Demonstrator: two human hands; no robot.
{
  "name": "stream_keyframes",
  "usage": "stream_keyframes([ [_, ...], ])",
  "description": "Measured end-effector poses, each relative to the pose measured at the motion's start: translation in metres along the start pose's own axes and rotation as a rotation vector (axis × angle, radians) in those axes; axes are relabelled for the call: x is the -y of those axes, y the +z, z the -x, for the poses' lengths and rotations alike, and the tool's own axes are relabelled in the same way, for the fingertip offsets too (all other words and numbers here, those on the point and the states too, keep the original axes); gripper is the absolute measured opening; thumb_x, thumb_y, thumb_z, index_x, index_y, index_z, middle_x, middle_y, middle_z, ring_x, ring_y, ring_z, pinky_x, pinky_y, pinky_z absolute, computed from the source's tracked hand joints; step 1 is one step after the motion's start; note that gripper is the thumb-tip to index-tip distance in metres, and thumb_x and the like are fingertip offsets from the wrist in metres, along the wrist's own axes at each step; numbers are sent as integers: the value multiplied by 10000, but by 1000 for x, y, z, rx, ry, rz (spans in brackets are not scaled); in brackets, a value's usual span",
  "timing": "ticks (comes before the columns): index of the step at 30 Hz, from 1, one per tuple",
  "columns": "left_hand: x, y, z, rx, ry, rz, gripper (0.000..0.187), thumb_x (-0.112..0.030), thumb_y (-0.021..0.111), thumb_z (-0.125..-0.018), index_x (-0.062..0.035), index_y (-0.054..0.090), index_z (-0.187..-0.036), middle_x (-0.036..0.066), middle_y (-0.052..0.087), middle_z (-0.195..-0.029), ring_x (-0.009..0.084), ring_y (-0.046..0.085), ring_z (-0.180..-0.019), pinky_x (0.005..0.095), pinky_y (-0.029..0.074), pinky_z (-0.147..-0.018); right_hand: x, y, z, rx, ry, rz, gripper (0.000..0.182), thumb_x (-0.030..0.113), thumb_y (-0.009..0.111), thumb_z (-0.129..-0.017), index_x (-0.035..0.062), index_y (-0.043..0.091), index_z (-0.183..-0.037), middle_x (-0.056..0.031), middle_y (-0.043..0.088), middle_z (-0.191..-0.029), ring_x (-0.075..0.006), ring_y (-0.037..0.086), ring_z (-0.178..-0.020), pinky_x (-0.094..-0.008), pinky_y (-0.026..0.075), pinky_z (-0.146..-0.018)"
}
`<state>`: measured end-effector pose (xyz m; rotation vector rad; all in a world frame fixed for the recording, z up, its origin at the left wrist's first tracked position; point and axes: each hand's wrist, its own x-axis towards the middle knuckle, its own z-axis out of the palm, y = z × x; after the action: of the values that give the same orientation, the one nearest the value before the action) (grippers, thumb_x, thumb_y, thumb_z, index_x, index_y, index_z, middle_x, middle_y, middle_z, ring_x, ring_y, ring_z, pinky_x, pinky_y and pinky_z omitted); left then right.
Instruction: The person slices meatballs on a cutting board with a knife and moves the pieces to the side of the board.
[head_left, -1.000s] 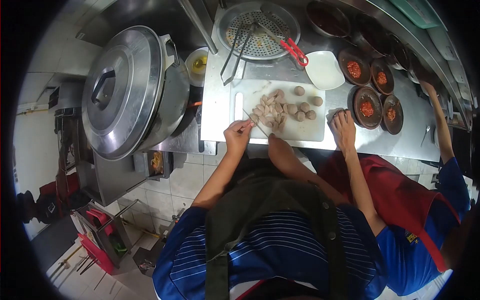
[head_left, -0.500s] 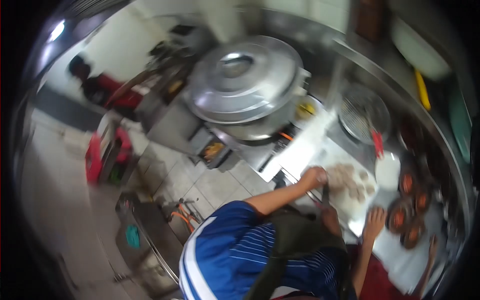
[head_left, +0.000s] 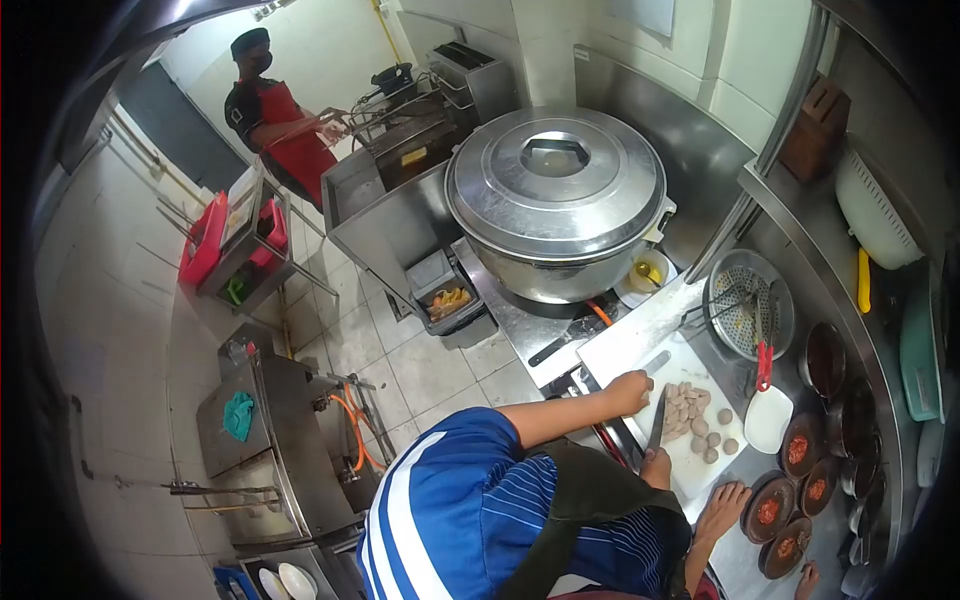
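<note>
My right hand (head_left: 655, 468) is wrapped round the handle of a knife (head_left: 657, 425), whose blade lies along the left part of a white cutting board (head_left: 690, 478). Curled fingers close my left hand (head_left: 628, 394) at the board's left edge, near the blade's tip; what they hold, if anything, is hidden. Right of the blade sits a pile of cut greyish-brown pieces (head_left: 682, 405). Several whole round balls, like meatballs (head_left: 712, 440), lie beside the pile.
A co-worker's hand (head_left: 722, 510) rests at the board's near right corner. Stone mortars (head_left: 768, 508) with red paste stand further right. Beyond the board are a strainer (head_left: 750, 305), a white dish (head_left: 768, 420) and a large lidded pot (head_left: 556, 200). Another person (head_left: 285, 125) stands across the room.
The view has turned and sharpened from blur, so the surroundings sit differently in it. My left hand stays by the board's left edge, and my right hand with the knife shows more clearly.
</note>
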<state>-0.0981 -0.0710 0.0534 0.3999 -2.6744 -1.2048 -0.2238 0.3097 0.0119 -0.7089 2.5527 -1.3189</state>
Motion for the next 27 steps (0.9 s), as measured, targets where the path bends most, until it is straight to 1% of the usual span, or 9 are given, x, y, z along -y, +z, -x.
stream_keyframes([
  [2, 4, 3, 0, 23, -54, 24, 206, -110, 644, -681, -15, 631, -862, 193, 574, -836, 352, 569, -820, 409, 456, -731, -6, 1, 0, -13, 18, -248, 177, 85, 335, -902, 59, 379, -1072, -65, 434, -1042, -166, 460, -1007, -294, 362, -892],
  [4, 10, 4, -1, 51, -99, 44, 205, -107, 648, -678, -17, 634, -862, 196, 579, -829, 351, 570, -818, 407, 457, -732, -3, 2, -1, 1, -73, 439, 179, 83, 332, -901, 60, 378, -1072, -64, 436, -1041, -166, 459, -1004, -288, 359, -890],
  [5, 11, 5, -2, 47, -79, 46, 202, -106, 650, -676, -20, 635, -858, 197, 584, -818, 350, 573, -814, 407, 457, -735, 5, 1, -1, -4, -72, 442, 179, 83, 332, -901, 60, 378, -1072, -64, 436, -1041, -166, 459, -1004, -288, 359, -890],
  [8, 14, 6, -4, 50, -22, 58, 187, -102, 652, -677, -23, 637, -845, 195, 597, -788, 346, 584, -781, 400, 463, -716, 2, -1, 1, 28, -20, -20, 181, 78, 327, -901, 61, 378, -1073, -64, 435, -1036, -165, 457, -1002, -287, 357, -891],
  [10, 14, 3, -6, 50, 6, 63, 175, -100, 651, -680, -23, 638, -836, 192, 606, -770, 342, 594, -754, 393, 469, -694, -34, 6, 0, -77, 59, -655, 187, 74, 325, -899, 61, 378, -1077, -64, 433, -1030, -165, 457, -1000, -288, 356, -892],
  [14, 8, 4, -3, 3, -75, 183, 140, -97, 670, -665, -11, 634, -769, 181, 610, -695, 305, 612, -669, 359, 473, -615, 59, -6, 0, 137, 11, -205, 195, 71, 326, -896, 59, 380, -1083, -66, 434, -1036, -166, 454, -1010, -292, 354, -896],
  [23, 5, 15, -3, -130, -113, 204, 119, -99, 666, -657, 5, 612, -676, 180, 592, -605, 286, 603, -567, 347, 470, -561, 67, -5, 0, 98, -6, -433, 135, 92, 321, -909, 79, 390, -1025, -50, 434, -986, -146, 455, -895, -254, 354, -832],
  [25, 2, 13, -2, -103, -155, 206, 116, -98, 665, -659, 5, 613, -673, 182, 593, -609, 280, 605, -572, 345, 470, -564, 58, -4, -1, 170, -49, -1045, 127, 95, 316, -911, 86, 389, -1015, -43, 440, -983, -144, 456, -901, -258, 355, -824],
  [27, 4, 16, -2, -119, -134, 187, 122, -101, 671, -660, 4, 609, -663, 180, 590, -606, 279, 599, -562, 344, 467, -557, 51, -5, 2, 103, -7, -705, 118, 95, 313, -910, 86, 387, -1001, -41, 439, -978, -143, 456, -904, -263, 356, -824],
])
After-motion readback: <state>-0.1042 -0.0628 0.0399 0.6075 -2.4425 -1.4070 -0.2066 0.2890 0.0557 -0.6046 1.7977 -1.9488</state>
